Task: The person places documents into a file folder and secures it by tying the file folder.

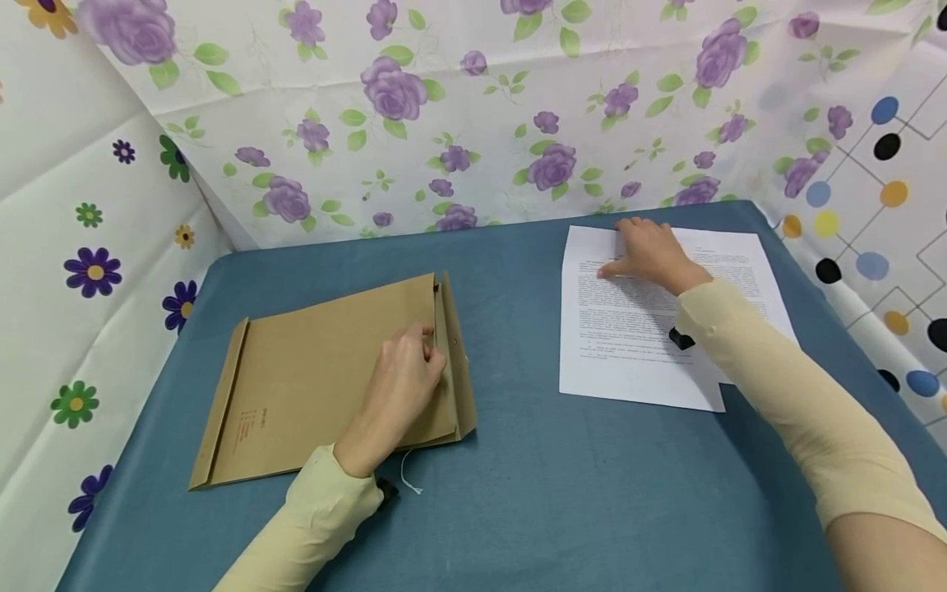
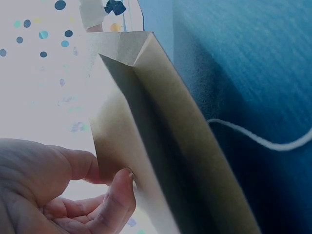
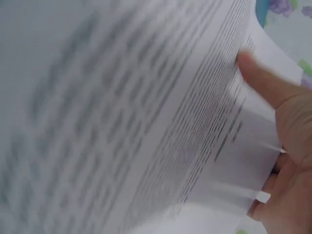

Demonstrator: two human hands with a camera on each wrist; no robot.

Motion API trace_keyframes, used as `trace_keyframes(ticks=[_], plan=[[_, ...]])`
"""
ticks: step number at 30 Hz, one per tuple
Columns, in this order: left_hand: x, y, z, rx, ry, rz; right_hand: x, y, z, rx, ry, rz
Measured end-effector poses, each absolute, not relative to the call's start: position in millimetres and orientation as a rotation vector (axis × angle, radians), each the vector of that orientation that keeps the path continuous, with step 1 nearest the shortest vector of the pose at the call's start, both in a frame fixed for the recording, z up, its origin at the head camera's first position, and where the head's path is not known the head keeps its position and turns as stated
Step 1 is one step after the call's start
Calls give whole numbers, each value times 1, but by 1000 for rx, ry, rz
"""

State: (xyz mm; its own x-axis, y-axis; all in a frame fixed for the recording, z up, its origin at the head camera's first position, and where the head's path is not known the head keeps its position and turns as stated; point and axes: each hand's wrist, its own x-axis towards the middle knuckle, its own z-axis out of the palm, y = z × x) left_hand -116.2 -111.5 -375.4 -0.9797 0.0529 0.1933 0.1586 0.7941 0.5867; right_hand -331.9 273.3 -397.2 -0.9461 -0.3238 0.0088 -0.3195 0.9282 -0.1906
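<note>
My left hand [image 1: 403, 370] pinches envelope [image 1: 325, 382] flap, lifting mouth open. My right hand [image 1: 651, 251] grips top edge of paper [image 1: 636, 345] far right, thumb on print, fingers beneath.

No legible text. Printed sheet [image 1: 636, 329], right of the brown envelope [image 1: 325, 378]: lines of small black print, too small/blurred to read. Envelope: small red print near its bottom-left corner, also unreadable.
</note>
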Motion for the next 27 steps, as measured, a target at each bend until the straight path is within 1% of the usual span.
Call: trace_keyframes(ticks=[6,11,19,23,27], plan=[[-117,-111,-375,-173,-2815,-935,-320,272,-391,-589,3096,-454],[-118,-111,-376,-162,-2814,-927,-308,276,-374,-663,2972,-613],[-119,-111,-376,-162,-2807,-919,-285,286,-350,-834,2883,-699],[-118,-111,-377,-161,-2796,-921,-274,294,-344,-779,2823,-891],[-118,-111,-378,-157,-2791,-927,-263,304,-341,-614,2730,-1115]])
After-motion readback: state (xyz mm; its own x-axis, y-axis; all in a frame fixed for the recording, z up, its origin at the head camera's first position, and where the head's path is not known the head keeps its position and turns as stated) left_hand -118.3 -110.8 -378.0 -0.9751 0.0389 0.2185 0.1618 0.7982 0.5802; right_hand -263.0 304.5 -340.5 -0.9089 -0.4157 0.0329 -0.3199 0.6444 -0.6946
